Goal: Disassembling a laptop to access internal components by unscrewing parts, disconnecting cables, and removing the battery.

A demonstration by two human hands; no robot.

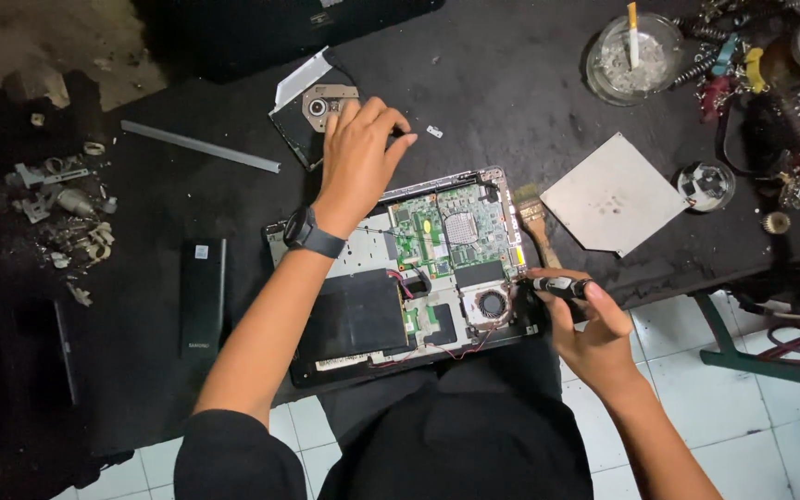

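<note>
A dark, dusty surface (511, 83) carries an opened laptop (409, 278) at its near edge, with a paintbrush (536, 222) and a pale metal cover plate (615, 196) just to its right. Toward the far edge lie an optical drive (312, 116), a thin grey strip (198, 145) and a glass ashtray (631, 57). A black battery bar (202, 296) lies left of the laptop, small metal scraps (67, 208) sit at the left edge, and tangled springs and tools (752, 65) crowd the far right corner.

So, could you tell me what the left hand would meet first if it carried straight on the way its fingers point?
The left hand points away from the person, fingertips already at the optical drive. It would most likely press onto that drive first; whether the fingers already touch it is hard to tell.
</note>
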